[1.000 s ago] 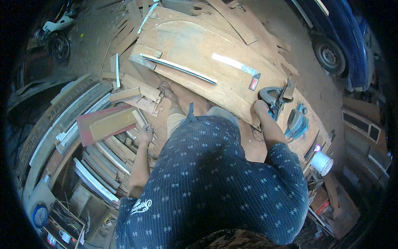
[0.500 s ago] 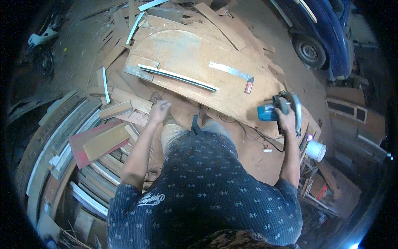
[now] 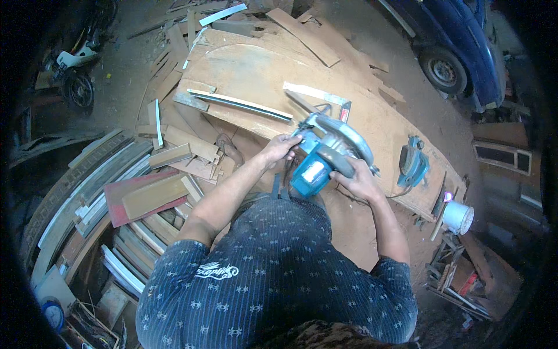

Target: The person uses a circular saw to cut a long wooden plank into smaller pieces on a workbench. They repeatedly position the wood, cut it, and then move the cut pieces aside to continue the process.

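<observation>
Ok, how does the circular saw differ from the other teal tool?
The circular saw is held by the left hand and right hand; the other tool rests on the wooden worktop. The saw has a rounded guard; the other tool shows none. The saw looks bigger than the other tool. Both are partly teal.

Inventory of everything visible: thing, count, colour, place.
work surface: 1, light brown, centre
circular saw: 1, teal and grey, between hands
second power tool: 1, teal, surface's right end
square: 1, silver blade, beyond saw
strip: 1, pale with dark side, left of saw
wood pieces: many, brown and white, left and top
panels: 2, red and tan, left
bucket: 1, white, right
vehicle: 1, blue, upper right
motorcycle: 1, partly white, upper left
Rim: too dark
shirt: 1, dark blue, bottom
left hand: 1, bare, saw's left
right hand: 1, bare, saw's right
</observation>
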Available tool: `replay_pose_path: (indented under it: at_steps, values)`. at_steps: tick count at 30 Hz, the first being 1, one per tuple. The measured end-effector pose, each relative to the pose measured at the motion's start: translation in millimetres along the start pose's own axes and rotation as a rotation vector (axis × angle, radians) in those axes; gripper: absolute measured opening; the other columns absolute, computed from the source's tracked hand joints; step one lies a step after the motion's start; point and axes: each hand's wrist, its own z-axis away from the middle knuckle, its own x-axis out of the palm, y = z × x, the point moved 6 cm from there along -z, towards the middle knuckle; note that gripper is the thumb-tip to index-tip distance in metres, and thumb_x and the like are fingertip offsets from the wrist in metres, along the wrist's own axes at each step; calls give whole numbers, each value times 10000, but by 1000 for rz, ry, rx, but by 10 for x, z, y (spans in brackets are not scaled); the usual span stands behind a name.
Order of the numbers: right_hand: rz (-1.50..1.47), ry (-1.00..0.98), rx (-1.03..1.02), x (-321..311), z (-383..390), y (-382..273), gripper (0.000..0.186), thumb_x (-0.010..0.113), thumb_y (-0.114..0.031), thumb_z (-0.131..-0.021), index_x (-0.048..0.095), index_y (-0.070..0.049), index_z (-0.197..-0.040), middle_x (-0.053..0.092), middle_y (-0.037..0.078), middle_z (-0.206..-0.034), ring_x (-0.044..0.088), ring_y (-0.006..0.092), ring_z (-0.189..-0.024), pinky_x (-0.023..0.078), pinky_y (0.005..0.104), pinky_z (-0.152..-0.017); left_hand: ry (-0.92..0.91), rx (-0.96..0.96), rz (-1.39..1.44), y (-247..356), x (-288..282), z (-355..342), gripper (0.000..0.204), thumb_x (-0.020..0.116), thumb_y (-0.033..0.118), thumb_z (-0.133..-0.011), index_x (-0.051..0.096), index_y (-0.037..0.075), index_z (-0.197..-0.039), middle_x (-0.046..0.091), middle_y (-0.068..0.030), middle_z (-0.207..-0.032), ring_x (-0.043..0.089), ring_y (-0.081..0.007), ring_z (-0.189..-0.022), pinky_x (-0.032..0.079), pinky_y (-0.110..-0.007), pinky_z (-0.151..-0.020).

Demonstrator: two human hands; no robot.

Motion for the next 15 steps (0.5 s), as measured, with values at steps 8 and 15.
replay_pose_path:
  at_steps: [8,15]
  values:
    - [37,30,-136,273,-317,868,301,771,-187,-843,671,18,-1039,691,149,-870,661,218,-825,520,380,-771,284,79,23,-334,-33,-114,535,765,438,-884,514,16,-1097,608,-39,-784,518,-73,-522,439,-218,-429]
    - [101,23,-195,340,-476,1031,315,775,-217,-782,717,-38,-1035,715,203,-948,693,373,-917,533,431,-819,346,72,44,-483,-154,-147,492,767,374,-875,522,8,-1095,621,-73,-844,558,-108,-532,486,-259,-462]
